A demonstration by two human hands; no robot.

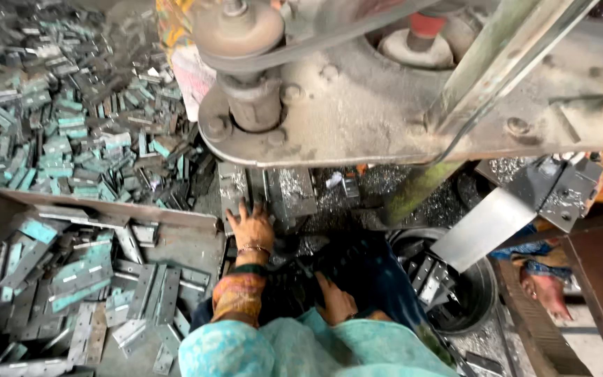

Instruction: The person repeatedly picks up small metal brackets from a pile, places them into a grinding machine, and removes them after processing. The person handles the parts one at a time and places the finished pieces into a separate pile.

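Note:
My left hand [251, 225] lies flat, fingers spread, on the metal bed of a large grey press machine [357, 105], touching a grey metal hinge plate [233, 187] under the press head. A thin bangle circles that wrist, and the sleeve is patterned orange. My right hand [334, 301] rests low on my dark blue lap, fingers loosely curled; whether it holds anything is not visible. A turquoise garment fills the bottom of the view.
A metal tray [190, 241] at left holds several grey and teal hinge plates. A big heap of teal hinges [57, 119] covers the floor behind. A round black tub [472, 297] with plates sits right, under a steel chute [483, 227]. A bare foot [546, 292] shows far right.

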